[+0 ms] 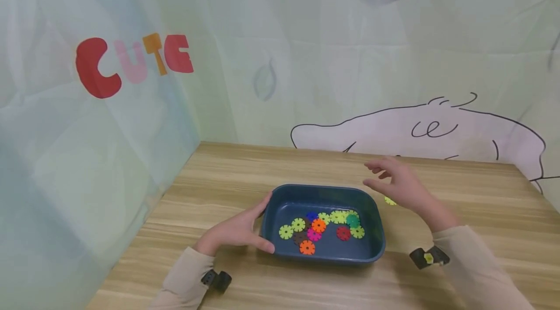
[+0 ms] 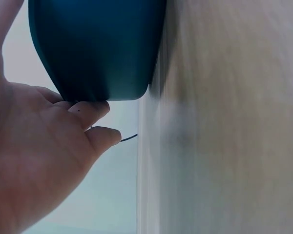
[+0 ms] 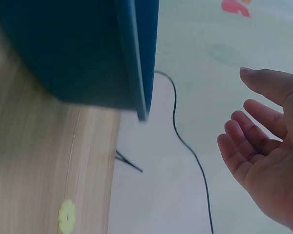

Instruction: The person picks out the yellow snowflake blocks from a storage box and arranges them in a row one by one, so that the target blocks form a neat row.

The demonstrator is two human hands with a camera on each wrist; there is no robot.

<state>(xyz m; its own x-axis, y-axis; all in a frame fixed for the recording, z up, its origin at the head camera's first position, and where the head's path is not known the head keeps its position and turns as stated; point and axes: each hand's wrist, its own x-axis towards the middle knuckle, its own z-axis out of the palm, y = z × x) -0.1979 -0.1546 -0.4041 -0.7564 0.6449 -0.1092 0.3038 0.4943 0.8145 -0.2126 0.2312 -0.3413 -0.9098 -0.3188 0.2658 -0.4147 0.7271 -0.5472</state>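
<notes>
A dark blue plastic tray point(image 1: 323, 257) stands on the table, holding several notched snowflake discs in yellow-green, orange, brown, pink, red, teal and blue. My left hand point(image 1: 238, 227) grips the tray's left end, thumb at the near corner and fingers along the far side. In the left wrist view, bent fingers point(image 2: 90, 113) touch the tray wall point(image 2: 97, 53). Raised beyond the tray's right rim, my right hand point(image 1: 400, 186) holds nothing, its fingers loosely bent and apart from the thumb. Below it on the table lies a yellow-green disc point(image 1: 390, 200), partly covered by the hand in the head view.
The wooden table point(image 1: 227, 169) meets a pale printed cloth backdrop point(image 1: 245, 57) at the back and left. Coloured letters point(image 1: 98, 68) are on the left cloth. Black wrist cameras point(image 1: 216, 281) sit on both sleeves.
</notes>
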